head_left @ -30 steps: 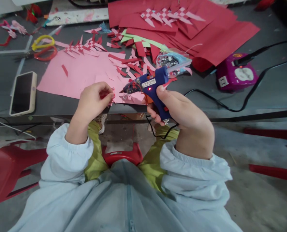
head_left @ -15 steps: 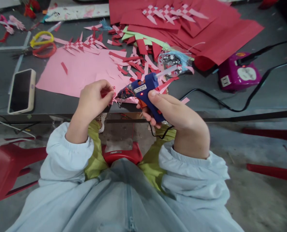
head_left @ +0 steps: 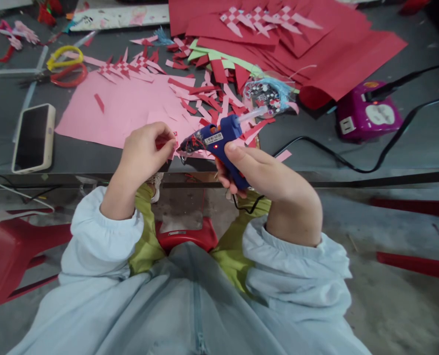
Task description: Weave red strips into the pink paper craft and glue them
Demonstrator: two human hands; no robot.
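Note:
My right hand (head_left: 258,165) is wrapped around a blue hot glue gun (head_left: 226,148) with a small red light showing. A clear glue stick (head_left: 252,115) sticks out of its back end. The gun's dark nozzle points left and sits close to the fingertips of my left hand (head_left: 149,148). Those fingers pinch a small red-and-pink paper piece (head_left: 175,134), mostly hidden behind them. Whether the nozzle touches the piece, I cannot tell. Beneath the hands lie a pink paper sheet (head_left: 112,111) and many loose red and pink paper strips (head_left: 208,101).
Woven paper fish (head_left: 125,68) rest on the pink sheet, others (head_left: 256,19) on red paper (head_left: 338,59). Scissors (head_left: 66,66) and a phone (head_left: 34,138) lie left. Beyond the gun is a bag of googly eyes (head_left: 262,91). A black cable runs near a purple power box (head_left: 367,113).
The glue gun's back end has dipped slightly, and its orange trigger no longer shows beside my right fingers. My left hand keeps its pinch, nearly still. The view has shifted slightly.

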